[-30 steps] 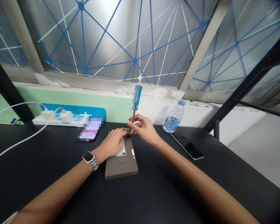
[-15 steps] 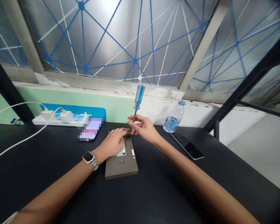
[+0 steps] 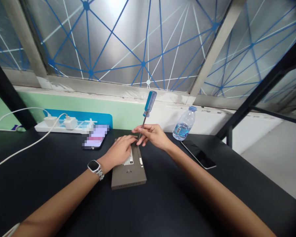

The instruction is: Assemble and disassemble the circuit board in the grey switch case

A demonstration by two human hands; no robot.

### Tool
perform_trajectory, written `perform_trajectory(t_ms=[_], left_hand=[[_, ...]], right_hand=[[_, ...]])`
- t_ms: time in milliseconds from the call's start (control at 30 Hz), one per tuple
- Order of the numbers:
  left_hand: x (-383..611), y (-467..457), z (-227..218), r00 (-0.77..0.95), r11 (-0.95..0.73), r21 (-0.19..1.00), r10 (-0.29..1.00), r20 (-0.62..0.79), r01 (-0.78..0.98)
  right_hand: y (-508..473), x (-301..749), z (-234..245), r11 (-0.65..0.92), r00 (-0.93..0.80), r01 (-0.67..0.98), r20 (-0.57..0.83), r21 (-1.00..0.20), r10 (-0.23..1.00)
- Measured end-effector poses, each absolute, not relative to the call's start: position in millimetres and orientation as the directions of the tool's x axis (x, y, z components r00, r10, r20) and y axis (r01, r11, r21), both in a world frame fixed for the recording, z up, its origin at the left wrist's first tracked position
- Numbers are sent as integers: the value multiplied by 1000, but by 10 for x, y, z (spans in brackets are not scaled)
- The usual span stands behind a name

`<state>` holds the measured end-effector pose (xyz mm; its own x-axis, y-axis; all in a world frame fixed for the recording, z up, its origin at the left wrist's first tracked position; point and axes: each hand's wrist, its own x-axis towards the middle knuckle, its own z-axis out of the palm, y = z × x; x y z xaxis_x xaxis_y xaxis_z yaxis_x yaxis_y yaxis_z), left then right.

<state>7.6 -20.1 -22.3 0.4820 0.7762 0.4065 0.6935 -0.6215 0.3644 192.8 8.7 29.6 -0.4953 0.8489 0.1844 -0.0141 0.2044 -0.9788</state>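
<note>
A flat grey-brown box-shaped device with a white label and a row of small vent holes lies on the black table. My left hand rests flat across its far left part, fingers extended over the label. My right hand pinches the metal shaft of a screwdriver between thumb and fingers. The screwdriver's clear and blue handle points up, leaning right. Its tip reaches down by the device's far right corner, close to my left fingertips; whether it sits in a screw cannot be made out.
A water bottle and a dark-screened phone stand and lie to the right. On the left are a lit phone and a white power strip with chargers and cables. The window wall bounds the table's back.
The screwdriver's handle has tipped further to the right. My right hand has shifted slightly, its fingers changing position around the shaft. My left hand and the device stay put.
</note>
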Motion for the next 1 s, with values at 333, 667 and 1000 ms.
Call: perform_trajectory(t_ms=[333, 667, 1000], left_hand=[[73, -200, -233, 484, -622, 366, 776, 404, 692], [68, -189, -247, 486, -630, 368, 769, 415, 684], [60, -190, -254, 483, -629, 374, 771, 415, 682]], right_hand=[[102, 1871, 223, 345, -266, -19, 337, -939, 903], [70, 1928, 266, 401, -435, 44, 344, -915, 832], [107, 1888, 228, 308, -305, -46, 307, -950, 902]])
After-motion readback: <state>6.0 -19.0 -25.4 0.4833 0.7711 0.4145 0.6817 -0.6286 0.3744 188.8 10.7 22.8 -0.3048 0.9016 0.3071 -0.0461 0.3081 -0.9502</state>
